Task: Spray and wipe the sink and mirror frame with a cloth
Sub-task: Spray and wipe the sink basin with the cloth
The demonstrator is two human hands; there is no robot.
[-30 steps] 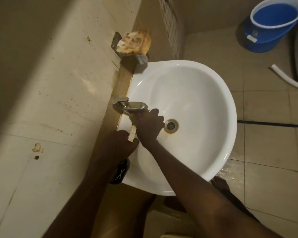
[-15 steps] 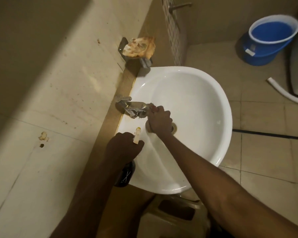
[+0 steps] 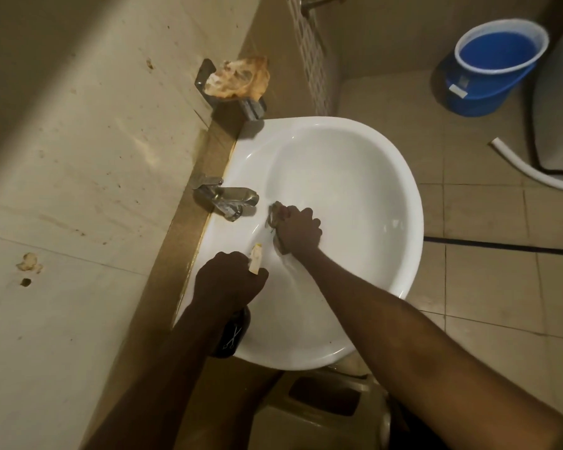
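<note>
A white sink [image 3: 387, 196] hangs on the tiled wall, with a chrome tap [image 3: 228, 198] at its left rim. My right hand [image 3: 298, 227] grips a small grey cloth [image 3: 273, 216] and presses it against the basin just right of the tap spout. My left hand [image 3: 228, 280] grips a dark spray bottle [image 3: 233, 332] over the sink's near-left rim; its pale nozzle [image 3: 255, 259] sticks up past my fingers. The drain is hidden under my right hand. The mirror frame is out of view.
A metal soap holder [image 3: 251, 107] on the wall carries a crumpled orange-white wrapper [image 3: 238, 77]. A blue bucket [image 3: 491, 66] stands on the tiled floor at the far right, with a white hose [image 3: 527, 170] beside it. A beige container [image 3: 322, 414] sits under the sink.
My right hand with the cloth has moved from under the tap spout out into the basin, to the right. My left hand keeps its hold on the bottle at the rim.
</note>
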